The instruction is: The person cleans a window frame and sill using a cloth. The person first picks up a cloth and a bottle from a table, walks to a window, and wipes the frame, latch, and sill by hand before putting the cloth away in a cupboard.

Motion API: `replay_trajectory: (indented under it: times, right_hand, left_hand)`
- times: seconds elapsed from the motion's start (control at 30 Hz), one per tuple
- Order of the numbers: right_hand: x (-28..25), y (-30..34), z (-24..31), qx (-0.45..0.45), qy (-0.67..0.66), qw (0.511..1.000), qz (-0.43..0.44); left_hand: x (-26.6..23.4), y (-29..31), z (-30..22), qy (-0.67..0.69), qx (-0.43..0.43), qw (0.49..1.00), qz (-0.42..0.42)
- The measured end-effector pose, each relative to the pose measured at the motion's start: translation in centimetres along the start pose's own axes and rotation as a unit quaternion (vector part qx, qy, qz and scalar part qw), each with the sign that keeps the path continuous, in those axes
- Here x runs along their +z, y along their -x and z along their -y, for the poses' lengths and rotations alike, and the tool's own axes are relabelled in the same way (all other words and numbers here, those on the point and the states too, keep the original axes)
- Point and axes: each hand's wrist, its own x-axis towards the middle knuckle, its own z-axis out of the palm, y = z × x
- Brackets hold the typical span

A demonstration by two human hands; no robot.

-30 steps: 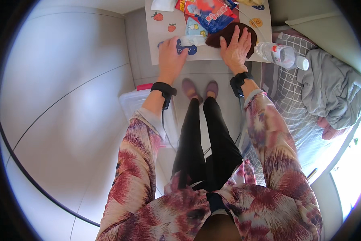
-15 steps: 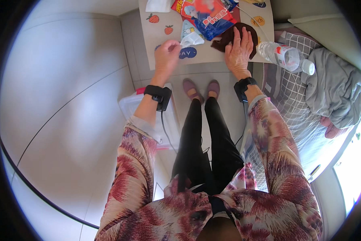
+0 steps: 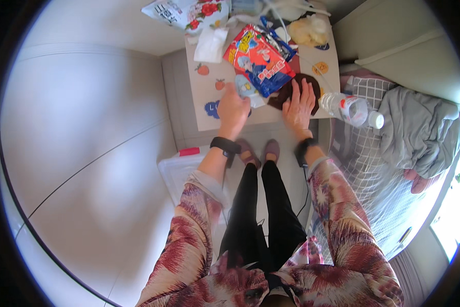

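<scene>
My right hand lies with its fingers stretched over a dark brown, flat, rounded piece near the table's front edge. What that piece is made of I cannot tell. To its left my left hand is closed, fingers curled in, over the dark blue printed patch of the table top. A crumpled white tissue shows just right of those fingers; whether they grip it is hidden. Just beyond both hands is a red and blue snack bag, with a small light-blue packet beside it.
A clear plastic bottle with a white cap lies across the table's right edge. Farther back are a folded white tissue, a white flowered bag and a yellowish bag. Grey cloth covers the bed at right; a lidded plastic box stands below.
The view has shifted, so the table sits lower and more of its back shows. My left hand has moved right, toward the tissue and the snack bag. My right hand stays on the brown piece.
</scene>
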Motion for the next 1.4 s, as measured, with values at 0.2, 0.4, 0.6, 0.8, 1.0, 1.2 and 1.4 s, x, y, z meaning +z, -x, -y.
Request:
replay_trajectory:
  times: [0.2,0.4,0.6,0.8,1.0,1.2,1.4]
  right_hand:
    - [0.1,0.1,-0.6,0.007,0.008,1.0,0.02]
    - [-0.2,0.1,-1.1,0.019,0.014,0.999,0.023]
    - [0.2,0.1,-0.7,0.012,0.011,1.0,0.027]
    - [0.4,0.0,-0.8,0.017,0.028,0.999,0.027]
    - [0.3,0.1,-0.7,0.022,0.036,0.999,0.028]
    - [0.3,0.0,-0.7,0.023,0.036,0.999,0.029]
    - [-1.1,-0.5,-0.5,0.034,-0.03,0.998,0.049]
  left_hand:
    - [0.5,-0.6,-0.2,0.026,-0.085,0.993,0.084]
    - [0.2,-0.7,-2.1,0.083,-0.063,0.993,0.052]
    - [1.2,-1.4,-2.0,-0.022,-0.049,0.997,0.063]
    - [0.2,-1.4,0.4,0.045,-0.014,0.995,0.092]
    - [-1.3,-2.2,1.9,0.079,-0.088,0.989,0.091]
    - [0.2,-3.5,3.2,0.271,-0.103,0.957,0.028]
    - [-0.5,-3.9,4.1,0.275,-0.075,0.955,0.08]
